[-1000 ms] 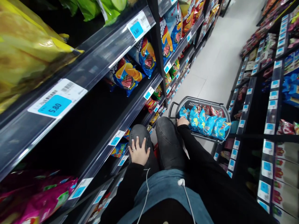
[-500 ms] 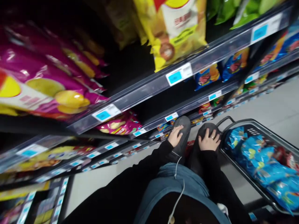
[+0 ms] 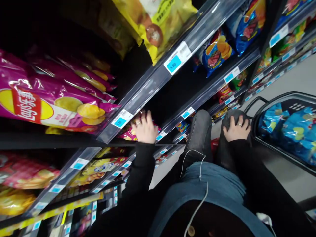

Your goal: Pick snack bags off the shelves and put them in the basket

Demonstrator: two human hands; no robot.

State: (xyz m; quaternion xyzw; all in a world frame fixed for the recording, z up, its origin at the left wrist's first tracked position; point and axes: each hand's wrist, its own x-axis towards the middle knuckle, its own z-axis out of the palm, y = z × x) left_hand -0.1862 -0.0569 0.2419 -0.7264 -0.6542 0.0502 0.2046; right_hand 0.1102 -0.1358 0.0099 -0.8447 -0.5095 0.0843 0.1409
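The left hand [image 3: 145,130], fingers extended and unclosed, is positioned over one pink bag [image 3: 128,134] on the lower shelf [image 3: 209,93], at left; contact cannot be determined. The right hand [image 3: 237,129], fingers spread, rests on one knee [image 3: 235,113]. One basket [image 3: 281,154] stands right of this knee, containing at least two blue packs [image 3: 297,126]. Two blue chip bags [image 3: 217,54] lie farther right on the lower shelf.
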